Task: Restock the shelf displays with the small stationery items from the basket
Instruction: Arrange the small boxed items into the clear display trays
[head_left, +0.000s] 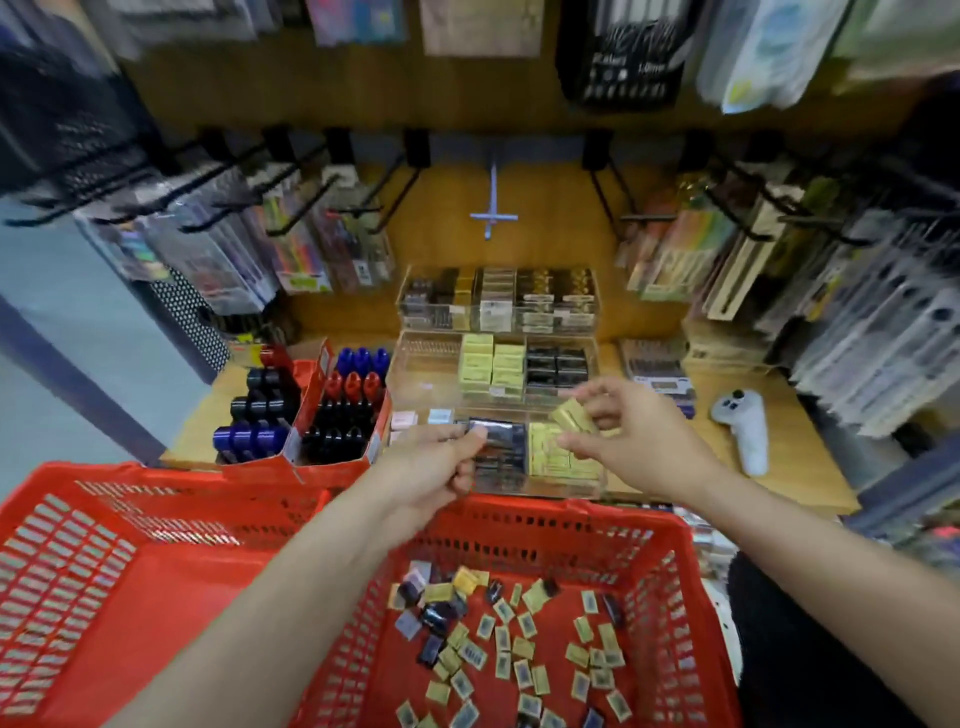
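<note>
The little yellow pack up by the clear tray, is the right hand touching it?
Touching. The head view shows the right hand pinching the yellow pack between thumb and fingertips, above the clear tray.
</note>
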